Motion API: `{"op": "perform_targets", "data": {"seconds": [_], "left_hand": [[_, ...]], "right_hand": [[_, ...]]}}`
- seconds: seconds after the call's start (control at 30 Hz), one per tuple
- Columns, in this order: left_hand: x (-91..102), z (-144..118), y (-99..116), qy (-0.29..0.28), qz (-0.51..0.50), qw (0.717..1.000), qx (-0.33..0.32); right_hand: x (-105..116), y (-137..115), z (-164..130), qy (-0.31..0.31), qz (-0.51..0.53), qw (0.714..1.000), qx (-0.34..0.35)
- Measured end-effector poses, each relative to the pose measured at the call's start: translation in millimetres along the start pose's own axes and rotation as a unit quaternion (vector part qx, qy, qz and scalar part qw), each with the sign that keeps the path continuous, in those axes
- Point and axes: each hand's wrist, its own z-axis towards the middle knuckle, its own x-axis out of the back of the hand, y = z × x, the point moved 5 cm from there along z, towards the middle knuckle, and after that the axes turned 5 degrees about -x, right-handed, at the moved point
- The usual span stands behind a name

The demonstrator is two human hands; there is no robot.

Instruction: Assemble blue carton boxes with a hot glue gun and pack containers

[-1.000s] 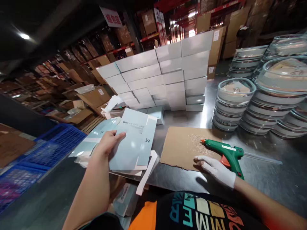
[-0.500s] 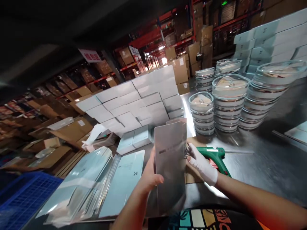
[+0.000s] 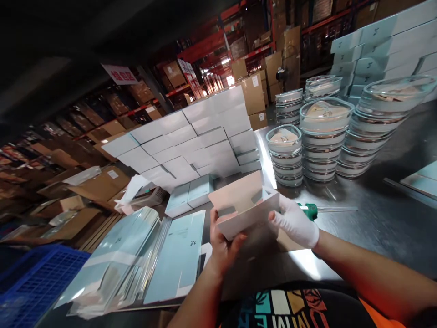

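Between my hands is a small pale cardboard box (image 3: 254, 219), tilted, with its upper end open and a flap standing up behind. My bare left hand (image 3: 223, 243) wraps round its left end, fingers inside the edge and thumb in front. In a white glove, my right hand (image 3: 297, 223) grips the right end, its thumb on the front panel. Behind that glove a green glue gun (image 3: 309, 211) lies on the metal table (image 3: 351, 232), mostly hidden. Flat light-blue printed box blanks (image 3: 177, 255) rest left of my left hand.
Stacked round glass dishes with lids (image 3: 322, 150) stand at the right. White boxes (image 3: 201, 141) form a wall at the back, with two light-blue boxes (image 3: 189, 195) before it. More flat sleeves (image 3: 116, 250) lie left, beside a blue plastic crate (image 3: 41, 278).
The flattened carton held upright has been opened out into a box shape and tilted. My right hand has shifted slightly right and now covers more of the glue gun.
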Motion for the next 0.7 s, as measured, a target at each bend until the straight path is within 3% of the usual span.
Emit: {"op": "perform_targets", "data": {"seconds": [0.07,0.13,0.2,0.33,0.37,0.43,0.5,0.6,0.67,0.7], "left_hand": [[-1.7,5.4,10.0,-0.008,-0.002,1.000,-0.010],[1.1,4.3,16.3,0.041,-0.034,0.998,-0.015],[4.9,-4.0,17.0,0.072,-0.051,0.996,-0.022],[11.6,-21.5,8.5,-0.025,0.040,0.998,-0.040],[17.3,-22.2,5.4,-0.024,0.060,0.997,-0.033],[33.1,-18.1,-1.1,0.030,0.070,0.997,0.009],[46.0,-10.7,-7.3,0.091,0.054,0.992,0.067],[52.1,-2.0,-13.3,0.133,0.018,0.982,0.132],[50.3,0.0,-14.5,0.141,0.002,0.978,0.154],[48.3,0.4,-14.5,0.141,-0.007,0.976,0.163]], "right_hand": [[-3.4,1.6,0.9,0.071,-0.015,0.997,-0.013],[-5.0,1.0,0.0,0.169,-0.064,0.983,0.007],[-6.8,-1.0,-0.4,0.213,-0.100,0.971,0.044],[8.7,0.6,3.7,0.138,-0.134,0.980,0.045],[18.5,2.2,3.6,0.115,-0.168,0.978,0.038],[43.2,9.2,-0.3,0.099,-0.289,0.952,0.014],[68.5,26.7,-9.2,0.098,-0.444,0.888,-0.062],[96.7,69.8,-34.3,0.054,-0.562,0.780,-0.269],[108.0,91.3,-52.0,0.047,-0.540,0.760,-0.360],[113.2,95.2,-57.2,0.073,-0.508,0.778,-0.363]]}}
